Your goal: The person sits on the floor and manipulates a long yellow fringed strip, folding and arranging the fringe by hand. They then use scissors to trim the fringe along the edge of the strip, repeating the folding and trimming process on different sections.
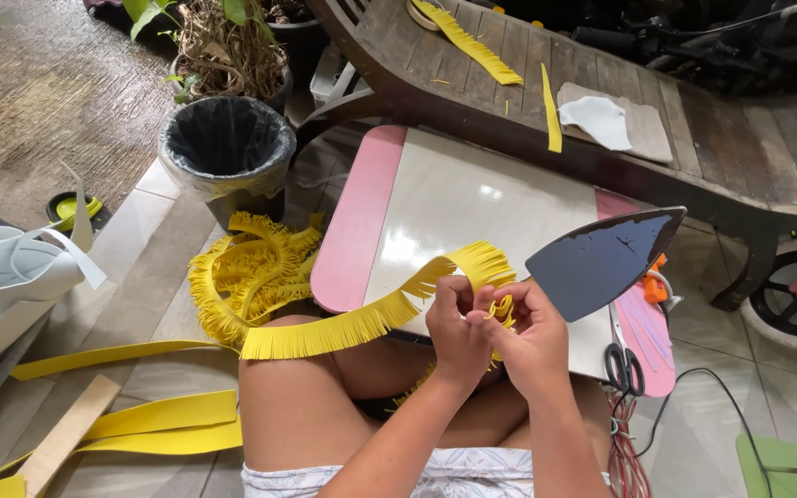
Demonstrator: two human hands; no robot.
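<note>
In the head view, two hands met above the person's lap. The left hand (454, 323) and the right hand (532, 327) both had their fingers curled together and pinched on one yellow fringed foam strip (362, 318), right where its end was rolled into a small coil (502, 309) between the fingertips. From there the strip ran left across the bare knee and ended in one loose heap of fringe (246, 272) on the tiled floor.

Ahead of the hands lay one pink-edged white board (458, 203). One iron (601, 258) stood tilted on its right part, soleplate facing up, and one pair of scissors (622, 364) lay just below it. One black-lined bin (226, 148) stood beyond the heap.

On the wooden lounger (694, 129) behind were two yellow strips, one fringed (468, 41) and one plain (552, 115), plus one white foam piece (600, 120). At lower left, three plain flat yellow bands (163, 420) lay on the floor beside one wooden slat (66, 433).
</note>
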